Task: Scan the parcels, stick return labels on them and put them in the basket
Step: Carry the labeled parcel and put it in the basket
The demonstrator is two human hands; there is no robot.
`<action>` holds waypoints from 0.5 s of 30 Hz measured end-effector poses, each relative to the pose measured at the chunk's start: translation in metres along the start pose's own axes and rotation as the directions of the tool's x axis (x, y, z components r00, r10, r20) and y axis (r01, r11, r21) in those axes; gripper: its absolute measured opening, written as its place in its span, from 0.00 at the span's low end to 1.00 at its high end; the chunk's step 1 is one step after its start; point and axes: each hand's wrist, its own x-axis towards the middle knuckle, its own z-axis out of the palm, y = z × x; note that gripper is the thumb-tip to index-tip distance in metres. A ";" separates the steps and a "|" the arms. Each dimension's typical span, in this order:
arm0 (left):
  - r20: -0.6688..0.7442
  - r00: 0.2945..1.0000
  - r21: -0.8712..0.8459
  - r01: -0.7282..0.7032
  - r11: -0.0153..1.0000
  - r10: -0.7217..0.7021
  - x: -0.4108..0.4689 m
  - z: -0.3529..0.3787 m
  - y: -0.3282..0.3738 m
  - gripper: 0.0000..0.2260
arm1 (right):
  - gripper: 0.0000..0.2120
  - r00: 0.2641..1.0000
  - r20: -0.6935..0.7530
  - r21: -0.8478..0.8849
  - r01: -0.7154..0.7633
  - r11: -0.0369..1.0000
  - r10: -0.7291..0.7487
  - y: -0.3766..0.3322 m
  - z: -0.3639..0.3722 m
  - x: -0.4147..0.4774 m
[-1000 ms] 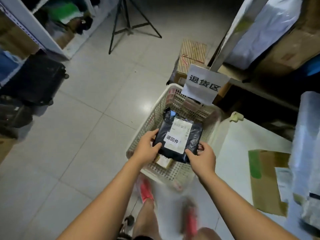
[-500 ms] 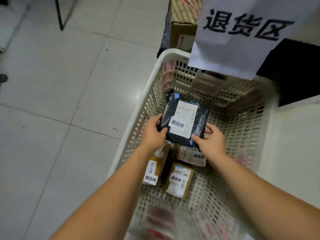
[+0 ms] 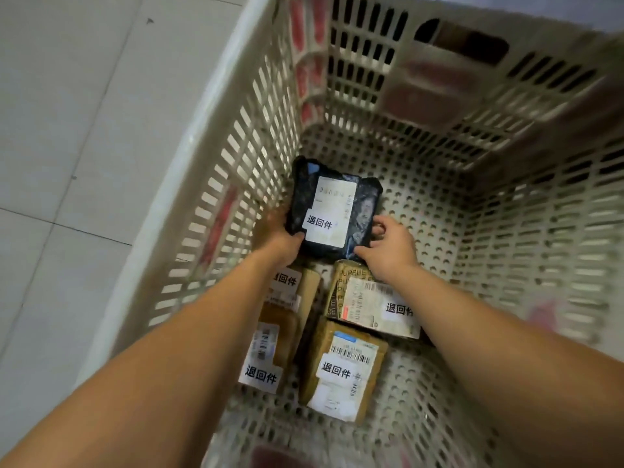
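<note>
Cream plastic lattice forms the basket [image 3: 216, 184], and deep inside it, close to its left wall, the black parcel [image 3: 363, 207] sits between both hands. It lies face up, showing a white shipping label [image 3: 337, 194] and, overlapping that label's lower left corner, a return label [image 3: 319, 222] printed with three bold black characters. The left hand [image 3: 277, 236] holds the parcel's near left corner: its grip is clamped there, thumb on top and fingers hidden beneath the edge. The right hand [image 3: 388, 246] takes the near right corner, its grip likewise closed on the wrapper, thumb pressed at the corner and fingers curled against the right edge. Whether the parcel already rests on the basket floor or hangs just above it cannot be told. Nearer the person, brown parcels lie flat on the perforated bottom, each bearing the same return label: one in the middle [image 3: 342, 369], one beyond it under the right wrist [image 3: 371, 300], and one at the left [image 3: 275, 336] partly covered by the left forearm, with another tan packet [image 3: 309, 288] just beside it. Pale grey floor tiles [image 3: 67, 130] show outside the basket's left rim.
</note>
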 end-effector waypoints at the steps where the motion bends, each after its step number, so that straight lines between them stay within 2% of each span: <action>1: 0.051 0.999 -0.017 -0.008 1.000 0.009 -0.003 0.000 -0.001 0.27 | 0.34 1.000 0.008 -0.048 0.017 0.999 -0.017 -0.001 -0.003 -0.004; 3: 0.097 0.990 0.007 -0.099 0.995 0.098 -0.018 -0.009 0.004 0.26 | 0.32 0.995 -0.002 -0.194 0.096 0.976 -0.098 -0.007 -0.013 -0.017; 5: 0.044 0.967 0.186 -0.253 0.949 0.249 -0.040 -0.027 0.018 0.26 | 0.28 0.983 -0.027 -0.345 0.164 0.924 -0.184 -0.023 -0.032 -0.034; 6: 0.003 0.942 0.350 -0.317 0.882 0.337 -0.054 -0.040 0.029 0.27 | 0.27 0.978 -0.032 -0.413 0.177 0.893 -0.208 -0.035 -0.044 -0.045; 7: -0.016 0.900 0.522 -0.364 0.771 0.436 -0.069 -0.053 0.041 0.26 | 0.28 0.974 -0.024 -0.479 0.185 0.858 -0.224 -0.048 -0.057 -0.057; 8: -0.019 0.860 0.644 -0.380 0.664 0.510 -0.085 -0.068 0.054 0.24 | 0.30 0.972 -0.005 -0.541 0.196 0.818 -0.236 -0.063 -0.071 -0.070; 9: -0.013 0.841 0.707 -0.374 0.600 0.540 -0.102 -0.083 0.069 0.23 | 0.31 0.969 0.013 -0.597 0.206 0.775 -0.248 -0.079 -0.087 -0.086; 12: 0.001 0.835 0.733 -0.375 0.567 0.551 -0.160 -0.133 0.118 0.19 | 0.32 0.958 0.022 -0.683 0.224 0.695 -0.286 -0.133 -0.137 -0.144; 15: 0.027 0.810 0.742 -0.409 0.531 0.586 -0.229 -0.188 0.169 0.15 | 0.33 0.946 0.004 -0.711 0.230 0.665 -0.323 -0.182 -0.193 -0.221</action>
